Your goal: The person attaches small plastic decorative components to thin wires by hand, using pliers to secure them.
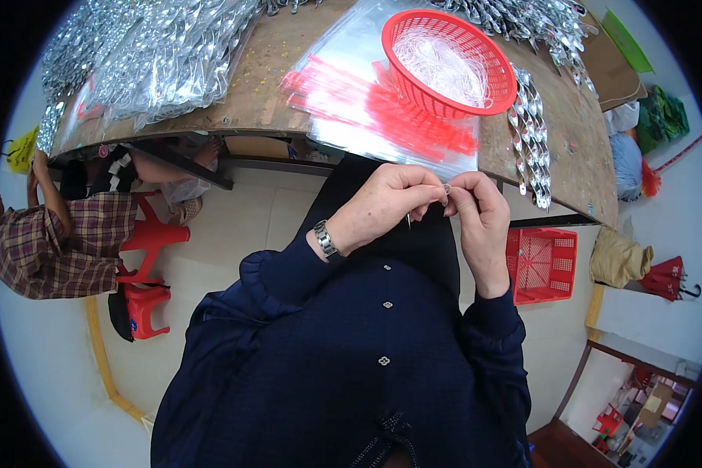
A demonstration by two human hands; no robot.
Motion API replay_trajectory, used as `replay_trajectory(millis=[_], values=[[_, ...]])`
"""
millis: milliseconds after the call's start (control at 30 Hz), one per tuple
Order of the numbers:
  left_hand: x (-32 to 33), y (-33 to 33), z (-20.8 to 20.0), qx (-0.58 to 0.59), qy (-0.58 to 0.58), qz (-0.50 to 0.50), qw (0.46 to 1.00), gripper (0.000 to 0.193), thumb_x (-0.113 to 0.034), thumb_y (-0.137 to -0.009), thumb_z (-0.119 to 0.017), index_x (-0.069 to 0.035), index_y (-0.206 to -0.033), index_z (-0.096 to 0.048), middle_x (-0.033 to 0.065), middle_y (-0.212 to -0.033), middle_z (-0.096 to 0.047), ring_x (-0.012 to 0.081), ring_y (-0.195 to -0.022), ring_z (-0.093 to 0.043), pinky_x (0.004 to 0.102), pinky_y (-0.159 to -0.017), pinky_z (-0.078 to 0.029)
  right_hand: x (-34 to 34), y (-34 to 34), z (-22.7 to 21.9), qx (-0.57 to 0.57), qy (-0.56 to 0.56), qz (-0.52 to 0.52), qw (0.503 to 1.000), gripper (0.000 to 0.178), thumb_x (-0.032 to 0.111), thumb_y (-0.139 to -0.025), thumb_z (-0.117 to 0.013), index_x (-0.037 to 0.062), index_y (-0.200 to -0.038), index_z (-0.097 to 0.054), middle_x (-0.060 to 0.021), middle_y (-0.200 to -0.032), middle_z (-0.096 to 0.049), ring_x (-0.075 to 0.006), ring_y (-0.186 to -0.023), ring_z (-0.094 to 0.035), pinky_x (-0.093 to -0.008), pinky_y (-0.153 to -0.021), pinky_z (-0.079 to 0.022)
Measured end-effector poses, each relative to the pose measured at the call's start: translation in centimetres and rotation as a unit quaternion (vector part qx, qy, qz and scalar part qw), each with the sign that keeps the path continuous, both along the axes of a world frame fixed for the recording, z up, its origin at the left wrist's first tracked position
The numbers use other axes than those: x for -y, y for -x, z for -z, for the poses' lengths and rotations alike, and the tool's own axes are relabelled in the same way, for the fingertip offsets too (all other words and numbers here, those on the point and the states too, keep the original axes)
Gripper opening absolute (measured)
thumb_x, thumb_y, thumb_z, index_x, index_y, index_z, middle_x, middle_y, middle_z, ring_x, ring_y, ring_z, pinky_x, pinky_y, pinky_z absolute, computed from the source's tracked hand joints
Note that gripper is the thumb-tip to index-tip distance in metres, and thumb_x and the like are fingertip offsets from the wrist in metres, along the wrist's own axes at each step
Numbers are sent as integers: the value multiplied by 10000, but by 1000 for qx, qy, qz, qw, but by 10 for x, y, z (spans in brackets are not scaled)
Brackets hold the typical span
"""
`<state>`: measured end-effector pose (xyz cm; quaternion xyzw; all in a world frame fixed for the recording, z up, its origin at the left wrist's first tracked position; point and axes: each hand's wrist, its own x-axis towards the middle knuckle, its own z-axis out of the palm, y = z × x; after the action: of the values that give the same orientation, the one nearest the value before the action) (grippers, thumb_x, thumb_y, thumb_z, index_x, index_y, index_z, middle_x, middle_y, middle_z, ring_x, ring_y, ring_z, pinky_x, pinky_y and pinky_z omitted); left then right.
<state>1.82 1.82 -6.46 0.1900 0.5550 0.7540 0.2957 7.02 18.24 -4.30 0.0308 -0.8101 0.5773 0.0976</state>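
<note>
My left hand (pixel 384 201), with a metal watch on its wrist, pinches a thin pale string (pixel 447 189) at the table's front edge. My right hand (pixel 482 222) meets it there, thumb and forefinger closed on the same string. A small, thin end pokes out below my left fingers; what it belongs to is hidden. Just beyond my hands, red plastic strips (pixel 390 117) lie on clear plastic bags (pixel 327 134). A red basket (pixel 501 100) stands over their far right part, with a tangle of white string (pixel 441 66) in it. Silver twisted spiral ornaments (pixel 529 140) hang over the edge at right.
Bagged silver spirals (pixel 160 66) pile up at the table's left, more (pixel 522 23) at the far right. A person in a plaid shirt (pixel 70 242) sits at left by red stools (pixel 152 234). Below the table at right is a red crate (pixel 550 265).
</note>
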Motion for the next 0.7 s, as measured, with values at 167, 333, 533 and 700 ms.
replay_trajectory(millis=[167,333,533,700], values=[[0,0,1,-14,4,4,1000,149,-131,-907,-584,-13,-852,-657,-29,-706,-580,33,-623,-501,185,-571,-410,-1,0,-1,4,5,-7,1000,58,7,-907,-526,-22,-879,-568,-18,-770,-562,-65,-672,-525,-195,-615,-438],[0,-2,-1,-24,12,-2,1000,146,-133,-900,-594,-16,-835,-654,-31,-692,-571,32,-613,-497,187,-557,-402,-4,1,0,22,29,-19,999,59,10,-907,-530,-19,-892,-579,-18,-780,-569,-65,-694,-527,-196,-628,-440],[-2,-3,-1,-5,5,-37,999,140,-139,-898,-594,-20,-859,-656,-30,-699,-577,34,-609,-501,183,-556,-410,3,-1,-1,18,71,35,997,45,16,-899,-548,-12,-922,-575,-18,-815,-570,-65,-698,-526,-197,-630,-439],[-1,-3,0,13,6,-62,998,147,-154,-908,-584,-28,-884,-655,-27,-712,-583,35,-611,-506,179,-568,-418,5,-7,-4,-65,-28,47,996,40,4,-892,-549,-8,-924,-571,-12,-805,-551,-69,-689,-523,-197,-624,-436]])
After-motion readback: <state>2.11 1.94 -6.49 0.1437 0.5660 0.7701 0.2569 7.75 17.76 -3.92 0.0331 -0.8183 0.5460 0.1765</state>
